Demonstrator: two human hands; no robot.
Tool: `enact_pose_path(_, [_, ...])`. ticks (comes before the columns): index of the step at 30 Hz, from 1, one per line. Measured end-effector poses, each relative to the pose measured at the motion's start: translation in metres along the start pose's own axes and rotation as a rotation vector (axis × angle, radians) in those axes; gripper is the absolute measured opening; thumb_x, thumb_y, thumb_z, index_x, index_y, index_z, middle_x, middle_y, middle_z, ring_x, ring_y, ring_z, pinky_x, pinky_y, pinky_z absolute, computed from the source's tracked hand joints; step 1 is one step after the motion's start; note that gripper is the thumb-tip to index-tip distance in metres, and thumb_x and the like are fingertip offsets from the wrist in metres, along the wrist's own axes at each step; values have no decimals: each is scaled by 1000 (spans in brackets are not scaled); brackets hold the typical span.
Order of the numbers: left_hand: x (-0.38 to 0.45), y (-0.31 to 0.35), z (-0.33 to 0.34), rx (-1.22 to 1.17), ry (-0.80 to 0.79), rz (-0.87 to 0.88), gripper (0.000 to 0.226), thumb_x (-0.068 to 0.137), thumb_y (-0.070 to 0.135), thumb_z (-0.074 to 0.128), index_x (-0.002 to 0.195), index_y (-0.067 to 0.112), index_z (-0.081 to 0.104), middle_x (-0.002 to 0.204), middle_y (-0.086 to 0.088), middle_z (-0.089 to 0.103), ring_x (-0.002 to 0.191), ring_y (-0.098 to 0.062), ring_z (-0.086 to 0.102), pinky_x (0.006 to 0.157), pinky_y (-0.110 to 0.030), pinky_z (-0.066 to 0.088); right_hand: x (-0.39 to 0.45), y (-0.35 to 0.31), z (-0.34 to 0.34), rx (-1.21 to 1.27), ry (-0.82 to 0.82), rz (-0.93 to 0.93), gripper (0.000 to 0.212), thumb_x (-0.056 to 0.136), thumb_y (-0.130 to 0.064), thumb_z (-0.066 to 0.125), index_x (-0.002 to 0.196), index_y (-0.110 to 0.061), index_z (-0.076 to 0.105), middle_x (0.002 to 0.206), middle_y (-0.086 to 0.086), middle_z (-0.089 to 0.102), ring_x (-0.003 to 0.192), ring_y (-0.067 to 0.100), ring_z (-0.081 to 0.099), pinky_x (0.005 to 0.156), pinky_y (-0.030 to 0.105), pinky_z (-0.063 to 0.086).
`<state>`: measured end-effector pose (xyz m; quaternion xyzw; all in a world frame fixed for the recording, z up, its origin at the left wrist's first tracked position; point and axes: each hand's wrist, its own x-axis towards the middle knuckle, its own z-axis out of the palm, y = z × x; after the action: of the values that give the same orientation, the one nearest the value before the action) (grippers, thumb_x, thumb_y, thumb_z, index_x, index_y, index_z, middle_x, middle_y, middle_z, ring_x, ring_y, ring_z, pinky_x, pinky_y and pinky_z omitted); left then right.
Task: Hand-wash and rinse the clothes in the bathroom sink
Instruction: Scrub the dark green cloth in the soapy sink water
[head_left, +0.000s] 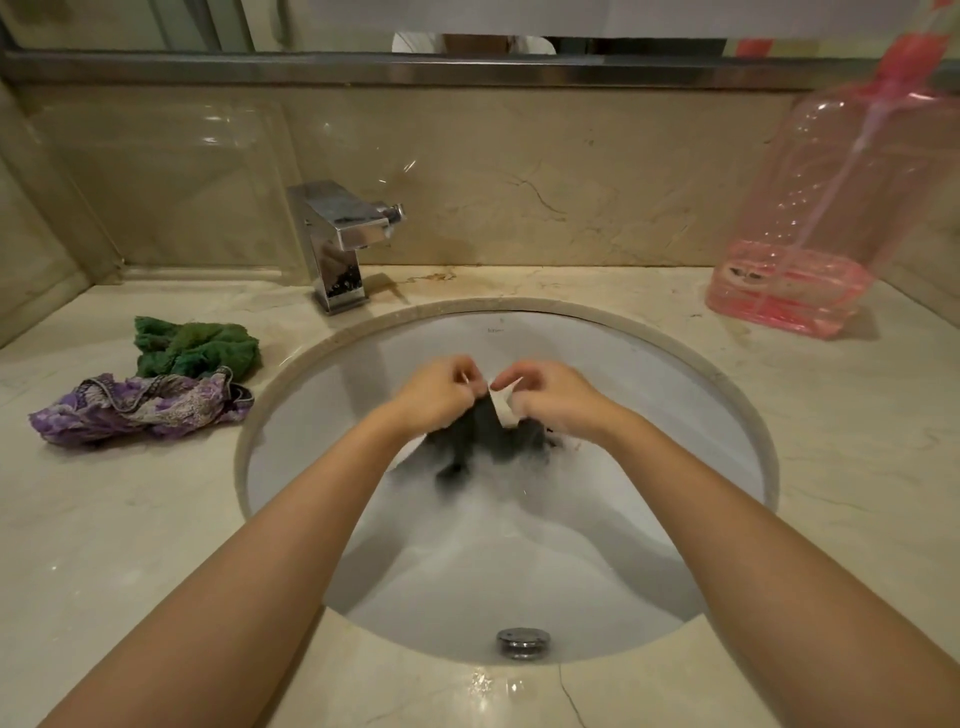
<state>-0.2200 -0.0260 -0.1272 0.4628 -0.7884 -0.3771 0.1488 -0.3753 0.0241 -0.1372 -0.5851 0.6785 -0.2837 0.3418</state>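
A dark, wet garment (485, 441) hangs into the soapy water of the white oval sink (701, 410). My left hand (436, 392) and my right hand (550, 397) grip its upper edge close together, fingers curled, holding it bunched just above the water. A small white tag shows between my hands. A green cloth (197, 345) and a purple patterned garment (140, 405) lie crumpled on the counter left of the sink.
A chrome faucet (340, 239) stands at the back left of the basin. A large pink transparent pump bottle (831, 218) stands at the back right. The beige marble counter (104, 519) surrounds the sink; a chrome overflow fitting (522, 642) sits at the near rim.
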Motion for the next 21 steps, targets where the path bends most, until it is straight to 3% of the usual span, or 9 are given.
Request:
enact_pose_path(2, [-2,6,-2,-258,193,68,15,103,22,44,104,11,54,88,-6,56,79,-18,50,63,-26,39,-1,-2,-6,64,58,89,16,92,-33,56,102,-23,63,95,-1,63,89,18,60,77,28,49])
enact_pose_path(4, [-4,12,-5,-414,288,110,17,104,26,40,101,15,52,92,-7,57,80,-20,52,65,-31,42,-5,0,-13,160,-129,247,44,94,-61,40,106,-24,60,101,0,65,96,21,62,90,31,49])
enact_pose_path(5, [-5,14,-6,-461,306,134,17,105,27,40,97,17,51,92,-6,56,81,-20,53,64,-31,43,-6,1,-15,234,-233,258,51,94,-65,33,113,-25,58,109,1,65,102,21,63,92,31,49])
enact_pose_path(7, [-7,16,-6,-523,334,170,19,104,25,40,89,19,49,86,-3,53,77,-14,52,60,-21,42,-8,-1,-18,394,-267,178,49,97,-57,36,122,-22,59,120,5,64,109,22,62,92,32,50])
enact_pose_path(10, [-5,18,-8,-553,347,114,23,103,27,44,84,16,52,80,-1,55,73,-12,52,64,-23,41,-9,-7,-20,621,6,19,21,95,-34,56,100,-17,68,96,8,72,93,25,68,80,31,56])
enact_pose_path(15, [-10,19,-6,-447,-20,-115,54,92,61,42,85,14,67,85,-5,70,80,-17,66,69,-26,46,-11,-10,-9,569,172,-152,7,91,-20,65,84,-17,66,77,1,66,76,17,64,74,31,53])
enact_pose_path(17, [-10,19,-5,-459,-45,-139,48,90,59,51,94,16,72,92,-3,74,84,-17,70,70,-23,51,-9,-12,-7,620,168,-125,7,89,-12,65,84,-16,61,79,3,64,77,18,63,72,31,52])
enact_pose_path(19, [-9,19,-5,-492,-4,-102,31,92,46,59,89,18,72,84,0,74,77,-14,71,65,-20,53,-10,-14,-9,665,142,-68,6,88,-8,63,88,-13,60,83,7,64,81,22,63,73,32,53])
enact_pose_path(21, [-9,19,-5,-538,82,-26,21,94,35,60,87,17,69,78,0,71,70,-12,69,61,-19,53,-12,-16,-13,711,73,-36,5,88,-17,61,90,-12,59,87,11,63,85,25,62,76,35,51])
